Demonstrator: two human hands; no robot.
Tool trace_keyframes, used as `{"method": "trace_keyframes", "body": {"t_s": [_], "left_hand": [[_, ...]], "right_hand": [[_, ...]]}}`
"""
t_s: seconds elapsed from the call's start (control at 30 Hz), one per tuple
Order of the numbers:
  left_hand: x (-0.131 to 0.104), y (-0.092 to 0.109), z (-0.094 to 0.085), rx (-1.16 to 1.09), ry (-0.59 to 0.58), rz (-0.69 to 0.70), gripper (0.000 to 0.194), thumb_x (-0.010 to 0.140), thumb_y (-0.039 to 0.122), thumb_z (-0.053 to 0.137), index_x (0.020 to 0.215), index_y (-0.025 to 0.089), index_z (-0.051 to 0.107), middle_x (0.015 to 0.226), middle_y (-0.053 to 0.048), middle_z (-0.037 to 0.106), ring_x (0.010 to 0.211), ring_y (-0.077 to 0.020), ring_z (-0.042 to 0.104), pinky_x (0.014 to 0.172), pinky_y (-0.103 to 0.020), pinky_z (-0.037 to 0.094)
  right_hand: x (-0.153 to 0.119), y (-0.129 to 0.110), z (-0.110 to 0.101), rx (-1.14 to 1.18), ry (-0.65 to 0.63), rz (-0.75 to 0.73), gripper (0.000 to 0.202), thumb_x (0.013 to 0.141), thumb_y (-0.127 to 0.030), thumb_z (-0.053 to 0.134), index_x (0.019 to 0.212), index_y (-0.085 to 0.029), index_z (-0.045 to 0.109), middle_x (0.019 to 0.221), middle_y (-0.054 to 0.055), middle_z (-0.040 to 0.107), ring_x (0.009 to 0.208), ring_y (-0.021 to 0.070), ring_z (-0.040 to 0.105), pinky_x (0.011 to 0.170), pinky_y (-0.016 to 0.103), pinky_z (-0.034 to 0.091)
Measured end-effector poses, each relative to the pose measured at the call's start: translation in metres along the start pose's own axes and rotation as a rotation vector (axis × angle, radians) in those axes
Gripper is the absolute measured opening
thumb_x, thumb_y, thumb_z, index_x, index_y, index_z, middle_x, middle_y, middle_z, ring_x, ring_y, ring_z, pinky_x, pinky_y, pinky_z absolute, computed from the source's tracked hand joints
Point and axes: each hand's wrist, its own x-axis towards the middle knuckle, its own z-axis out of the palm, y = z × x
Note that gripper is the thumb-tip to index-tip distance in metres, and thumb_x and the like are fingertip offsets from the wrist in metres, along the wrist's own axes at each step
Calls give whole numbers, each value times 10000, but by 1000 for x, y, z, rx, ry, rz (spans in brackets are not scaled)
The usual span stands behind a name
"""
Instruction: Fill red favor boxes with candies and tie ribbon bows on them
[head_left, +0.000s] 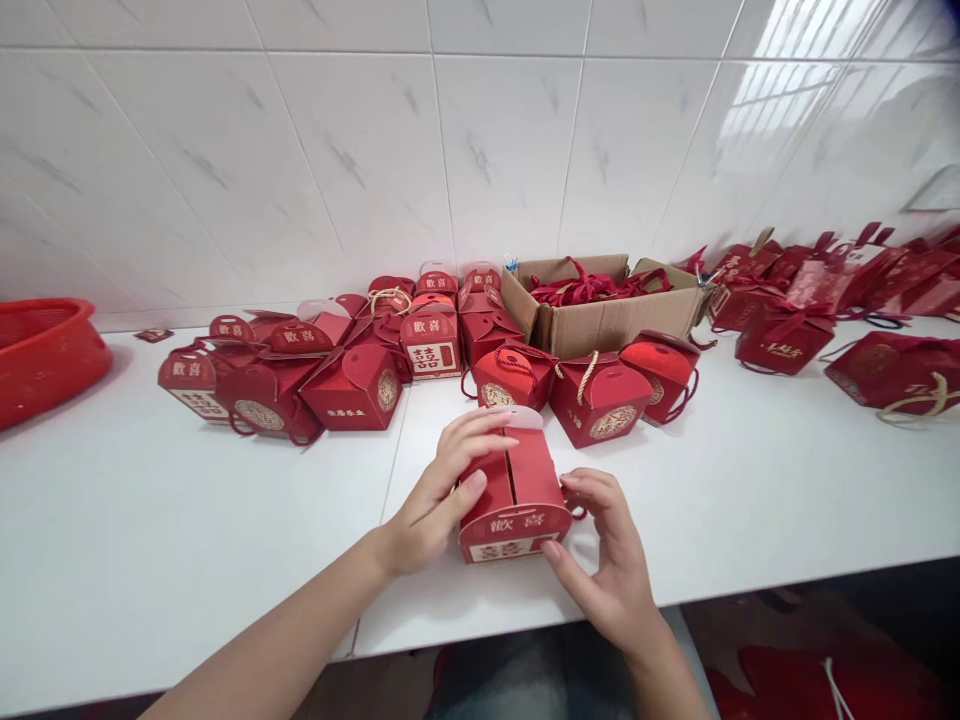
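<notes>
A red paper gift box (536,470) with rounded end flaps, gold lettering and a pale front label sits upright near the table's front edge. A dark gap runs along its top between two panels. My left hand (442,490) holds it from the left, fingers reaching over the left side and top, thumb near the top. On the right, my right hand (611,555) grips the box, thumb at the lower front corner and fingers at the right side. A bit of dark red cord (579,514) shows beside those fingers; the rest is hidden.
Several similar boxes (356,388) stand behind and to the left. Three corded boxes (604,395) are just beyond my hands. A cardboard carton (619,325) holds red ribbons (592,285). More boxes (784,338) are at right, a red plastic basin (52,350) at far left, a tiled wall behind.
</notes>
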Motion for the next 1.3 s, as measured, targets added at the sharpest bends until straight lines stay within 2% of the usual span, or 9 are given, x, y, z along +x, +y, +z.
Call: {"method": "trace_keyframes", "body": {"t_s": [0.13, 0.33, 0.6, 0.73, 0.83, 0.93, 1.1, 1.2, 1.3], "left_hand": [[0, 1, -1, 116, -98, 88, 389, 973, 437, 301, 1151, 255, 595, 1459, -53, 388, 1382, -274, 235, 1148, -499, 171], [-2, -4, 0, -6, -71, 97, 311, 932, 495, 388, 1104, 258, 492, 1447, -86, 338, 1370, -314, 249, 1096, -544, 231], [-5, -8, 2, -89, -59, 98, 390, 890, 522, 471, 1175, 257, 446, 1441, -109, 265, 1360, -331, 248, 1083, -541, 261], [-4, -9, 2, -116, -37, 102, 419, 882, 532, 479, 1192, 257, 420, 1433, -116, 260, 1362, -333, 246, 1080, -547, 260], [-3, -8, 2, -124, -44, 92, 411, 876, 548, 481, 1163, 259, 424, 1444, -115, 251, 1360, -334, 252, 1079, -547, 248], [-3, -8, 2, -144, -28, 78, 415, 857, 558, 508, 1129, 256, 426, 1437, -116, 259, 1367, -334, 234, 1082, -537, 237], [-4, -12, 3, -192, 4, 66, 453, 808, 587, 564, 1086, 254, 431, 1413, -120, 258, 1346, -352, 260, 1070, -548, 242], [-5, -16, 5, -213, 27, 88, 510, 757, 604, 618, 1075, 255, 428, 1401, -123, 260, 1335, -370, 279, 1059, -563, 252], [-4, -16, 6, -219, 39, 121, 559, 717, 605, 661, 1076, 248, 422, 1392, -131, 260, 1315, -362, 298, 1041, -545, 284]], "right_hand": [[-2, -1, 0, -9, -28, -70, 496, 800, -187, 605, 1266, -265, 453, 1182, 96, 430, 1094, 236, 452, 811, 341, 455], [4, 0, -9, 31, -64, -157, 313, 916, -363, 438, 1178, -241, 558, 1126, 99, 442, 1064, 244, 482, 892, 406, 439], [67, -34, -24, -143, -490, -379, 480, 959, -517, 297, 1180, -213, 596, 1222, 103, 591, 1085, 229, 572, 861, 367, 444], [81, -43, -25, -221, -593, -381, 508, 966, -528, 248, 1106, -202, 612, 1198, 98, 620, 1033, 215, 602, 791, 345, 449], [76, -39, -29, -135, -519, -341, 486, 958, -534, 273, 981, -183, 609, 1126, 113, 619, 969, 206, 610, 784, 337, 465], [60, -26, -35, -87, -288, -275, 364, 959, -459, 344, 928, -187, 584, 1135, 122, 596, 1021, 220, 584, 826, 343, 464], [23, -2, -27, -47, 63, -130, 189, 937, -319, 416, 1011, -226, 563, 1343, 100, 485, 1257, 259, 446, 992, 415, 378], [5, 9, -16, 57, 121, -65, 254, 904, -347, 474, 1139, -259, 516, 1463, 84, 356, 1366, 294, 320, 1060, 479, 319], [-9, 20, -11, 125, 56, 7, 479, 865, -385, 538, 1317, -296, 409, 1483, 85, 322, 1377, 317, 306, 1070, 512, 317]]}}
